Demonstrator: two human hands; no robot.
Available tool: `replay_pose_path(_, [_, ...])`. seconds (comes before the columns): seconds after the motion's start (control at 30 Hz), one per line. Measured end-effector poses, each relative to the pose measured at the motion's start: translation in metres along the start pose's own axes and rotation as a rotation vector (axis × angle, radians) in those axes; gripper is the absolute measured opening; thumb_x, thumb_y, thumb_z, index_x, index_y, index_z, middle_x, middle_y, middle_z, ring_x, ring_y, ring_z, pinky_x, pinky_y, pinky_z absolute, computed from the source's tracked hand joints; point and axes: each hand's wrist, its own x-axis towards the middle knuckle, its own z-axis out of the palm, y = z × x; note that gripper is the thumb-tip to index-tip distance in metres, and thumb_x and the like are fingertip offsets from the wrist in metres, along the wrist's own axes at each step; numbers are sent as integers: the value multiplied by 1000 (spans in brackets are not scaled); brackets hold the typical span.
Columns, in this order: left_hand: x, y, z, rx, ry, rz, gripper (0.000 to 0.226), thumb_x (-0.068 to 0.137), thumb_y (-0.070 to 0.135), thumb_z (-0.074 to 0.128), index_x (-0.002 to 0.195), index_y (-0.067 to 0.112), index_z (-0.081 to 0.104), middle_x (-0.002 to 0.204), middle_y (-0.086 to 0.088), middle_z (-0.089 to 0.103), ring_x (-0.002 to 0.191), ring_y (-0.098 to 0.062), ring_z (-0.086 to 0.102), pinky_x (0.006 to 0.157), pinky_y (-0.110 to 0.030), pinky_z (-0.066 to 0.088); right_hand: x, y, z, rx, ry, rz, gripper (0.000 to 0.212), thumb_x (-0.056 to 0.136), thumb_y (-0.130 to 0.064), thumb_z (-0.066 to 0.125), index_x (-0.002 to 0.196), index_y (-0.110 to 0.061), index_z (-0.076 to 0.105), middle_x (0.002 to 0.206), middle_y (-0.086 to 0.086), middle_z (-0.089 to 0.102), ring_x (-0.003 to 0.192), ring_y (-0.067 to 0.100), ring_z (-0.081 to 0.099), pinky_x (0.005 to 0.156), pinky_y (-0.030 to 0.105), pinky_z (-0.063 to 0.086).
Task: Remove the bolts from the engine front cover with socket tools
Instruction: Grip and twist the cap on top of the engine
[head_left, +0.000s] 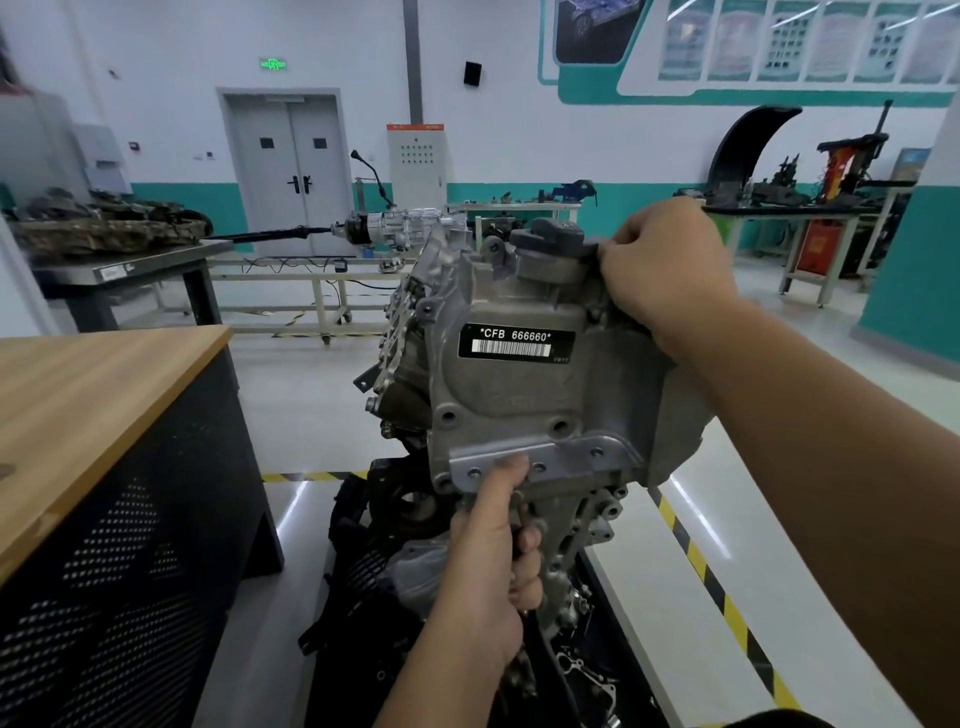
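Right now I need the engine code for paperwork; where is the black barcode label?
In the head view, the black barcode label sits centre frame on the front cover, below the dark filler cap.

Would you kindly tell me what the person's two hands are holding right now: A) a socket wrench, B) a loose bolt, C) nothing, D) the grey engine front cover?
D: the left hand grips the engine front cover at its lower edge, the right hand at its top.
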Motion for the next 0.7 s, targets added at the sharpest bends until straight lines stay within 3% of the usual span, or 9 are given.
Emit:
replay_pose_path(0.1, [0, -2, -1, 4, -1, 19, 96, 48, 64, 83, 128, 16, 59, 56, 2, 44, 38, -9, 20, 38, -17, 14, -2, -1, 1, -49, 30, -11, 29, 96, -36, 63, 82, -11, 71, 78, 7, 68, 74, 31, 64, 63, 29, 43])
replay_pose_path(0.17, [1, -3, 0, 2, 20, 32, 94, 51, 65, 82, 127, 15, 59, 55, 2, 44, 37, -9, 20, 38, -18, 15, -1, 1, 0, -27, 33, 7, 22, 89, -26, 65, 79, -8, 73, 74, 6, 69, 72, 26, 65, 56, 26, 43])
replay_pose_path(0.27, [4, -3, 2, -3, 50, 46, 93, 54, 64, 82, 127, 13, 58, 54, 1, 44, 36, -9, 21, 36, -18, 16, 0, 2, 0, 25, 24, 31, 20, 86, -20, 67, 67, -14, 69, 68, 1, 67, 68, 23, 64, 60, 30, 49])
replay_pose_path(0.4, [6, -3, 1, 11, 60, 49, 92, 63, 61, 79, 132, 6, 53, 54, 1, 44, 36, -9, 22, 36, -18, 17, 2, 1, 5, -47, 54, 4, 25, 93, -30, 62, 77, -11, 67, 70, -1, 61, 63, 20, 56, 65, 30, 43])
replay_pose_path(0.57, [8, -3, 1, 9, 47, 43, 91, 63, 59, 77, 132, 4, 53, 54, 0, 44, 36, -10, 21, 37, -19, 17, 4, 5, 2, 48, 57, 9, 24, 88, -28, 71, 66, -20, 65, 67, -6, 64, 66, 14, 60, 63, 28, 46])
replay_pose_path(0.7, [9, -2, 1, 24, 61, 41, 89, 63, 59, 77, 128, 4, 54, 55, 0, 45, 37, -10, 21, 37, -19, 16, 3, 2, 4, -14, 41, 3, 31, 95, -35, 65, 75, -12, 69, 67, -3, 60, 64, 20, 57, 62, 31, 45])
